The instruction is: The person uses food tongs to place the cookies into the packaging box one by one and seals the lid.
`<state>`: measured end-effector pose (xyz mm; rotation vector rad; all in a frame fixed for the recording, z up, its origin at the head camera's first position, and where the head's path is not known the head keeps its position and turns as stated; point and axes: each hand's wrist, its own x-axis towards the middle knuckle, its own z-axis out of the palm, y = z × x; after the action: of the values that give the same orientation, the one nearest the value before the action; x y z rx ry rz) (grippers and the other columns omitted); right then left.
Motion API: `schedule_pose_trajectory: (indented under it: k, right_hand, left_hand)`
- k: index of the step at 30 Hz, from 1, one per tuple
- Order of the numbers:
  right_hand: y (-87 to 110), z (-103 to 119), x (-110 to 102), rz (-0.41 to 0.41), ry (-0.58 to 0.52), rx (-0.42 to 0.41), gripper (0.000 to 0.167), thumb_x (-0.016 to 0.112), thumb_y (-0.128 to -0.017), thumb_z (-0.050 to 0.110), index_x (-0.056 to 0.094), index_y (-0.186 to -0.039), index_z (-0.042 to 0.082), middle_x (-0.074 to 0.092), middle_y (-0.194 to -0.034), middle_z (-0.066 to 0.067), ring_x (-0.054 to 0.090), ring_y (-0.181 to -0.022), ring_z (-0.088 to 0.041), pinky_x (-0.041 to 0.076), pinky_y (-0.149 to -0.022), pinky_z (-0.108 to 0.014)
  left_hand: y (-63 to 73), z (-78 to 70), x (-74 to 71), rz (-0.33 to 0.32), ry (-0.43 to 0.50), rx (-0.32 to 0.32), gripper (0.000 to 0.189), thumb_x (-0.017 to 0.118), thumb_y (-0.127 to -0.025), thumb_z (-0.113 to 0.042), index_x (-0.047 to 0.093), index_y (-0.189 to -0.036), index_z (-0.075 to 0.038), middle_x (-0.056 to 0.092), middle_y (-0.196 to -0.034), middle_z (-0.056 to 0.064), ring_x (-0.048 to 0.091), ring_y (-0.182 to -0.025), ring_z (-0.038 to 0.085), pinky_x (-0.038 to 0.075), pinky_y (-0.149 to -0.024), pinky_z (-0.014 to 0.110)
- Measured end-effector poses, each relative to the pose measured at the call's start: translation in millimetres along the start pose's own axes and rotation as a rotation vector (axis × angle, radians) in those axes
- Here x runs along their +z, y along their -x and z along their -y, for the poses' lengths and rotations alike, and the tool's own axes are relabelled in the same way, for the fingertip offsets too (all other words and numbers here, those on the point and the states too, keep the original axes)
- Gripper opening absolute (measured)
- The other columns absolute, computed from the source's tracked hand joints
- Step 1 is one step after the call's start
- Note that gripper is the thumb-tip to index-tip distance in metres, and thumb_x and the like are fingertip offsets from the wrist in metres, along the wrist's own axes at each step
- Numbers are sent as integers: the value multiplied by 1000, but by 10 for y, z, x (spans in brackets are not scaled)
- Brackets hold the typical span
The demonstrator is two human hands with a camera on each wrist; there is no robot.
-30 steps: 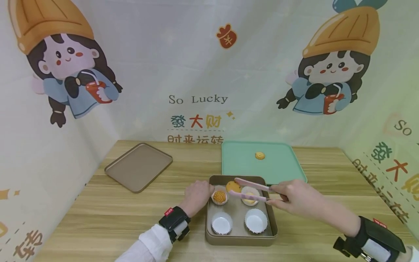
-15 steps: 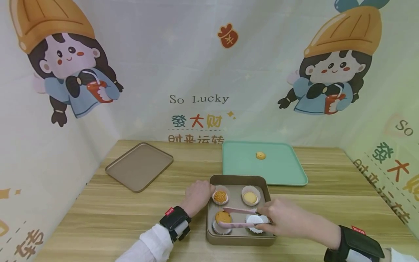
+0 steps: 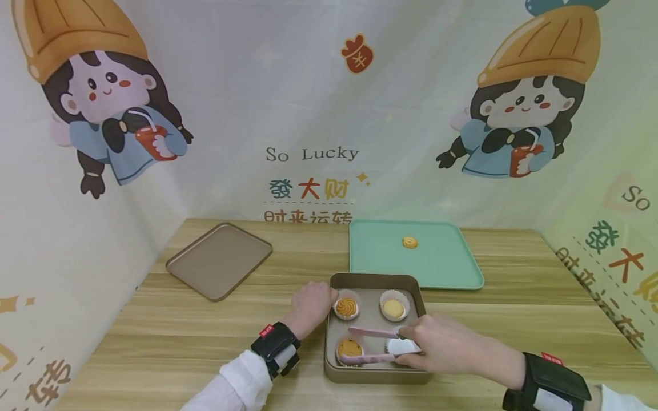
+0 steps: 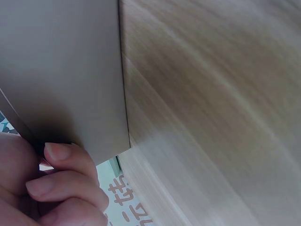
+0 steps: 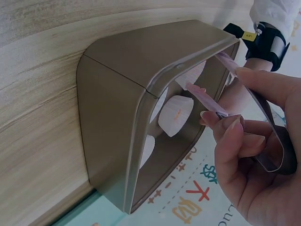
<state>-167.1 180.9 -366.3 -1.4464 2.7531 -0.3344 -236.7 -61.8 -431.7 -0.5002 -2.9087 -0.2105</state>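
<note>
A brown rectangular baking tin (image 3: 377, 375) holds several white paper cups. My left hand (image 3: 310, 305) grips the tin's left rim, its fingers curled at the edge in the left wrist view. My right hand (image 3: 437, 342) holds a pair of tongs (image 3: 366, 359) with pink tips, spread apart over the front-left cup. In that cup lies a speckled golden cookie (image 3: 349, 347), between the tips but apart from the upper one. A swirled cookie (image 3: 346, 307) sits in the back-left cup, a pale round cookie (image 3: 393, 309) in the back-right one. The tongs and fingers partly hide the front-right cup (image 3: 401, 346).
Behind the tin lies a mint-green tray (image 3: 375, 251) bearing one small ring-shaped cookie (image 3: 409, 242). A flat brown tray (image 3: 218, 262) lies at the back left of the wooden table (image 3: 169, 342). A printed cloth hangs behind.
My right hand has brought the speckled cookie from the tin's back to the front-left cup. The cookie now rests lower in it, and the tongs have spread. The left hand stays put.
</note>
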Motion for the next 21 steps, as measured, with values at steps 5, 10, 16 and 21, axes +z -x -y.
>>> schedule_pose_trajectory:
  k: [5,10,16,21]
  right_hand:
    - [22,8,-84,-26,-36,30,25,64,-82,34,50,-70,18,39,-62,15,35,-50,2,32,-42,-16]
    - [40,-53,-320,-149,44,95,24,64,-82,33,58,-77,11,35,-56,14,33,-47,1,31,-41,-19]
    - [-11,-368,-577,-296,58,372,23,64,-83,28,57,-76,7,33,-51,8,29,-42,-4,25,-37,-22]
    - [-71,-736,-585,-312,31,561,31,60,-86,27,50,-67,5,28,-49,3,26,-40,-8,23,-38,-24]
  left_hand:
    - [1,-1,-3,-6,3,2,27,56,-83,-14,49,-58,-12,41,-53,1,44,-48,16,37,-36,33]
    - [6,-3,-22,12,-89,67,24,57,-84,-12,50,-61,-13,42,-54,2,44,-48,16,37,-37,32]
    - [6,-8,-34,28,-116,73,25,57,-84,-9,49,-61,-13,39,-54,1,42,-48,14,35,-35,30]
    - [18,-6,-18,1,-100,87,27,58,-84,-9,47,-60,-12,38,-53,1,39,-46,14,33,-35,29]
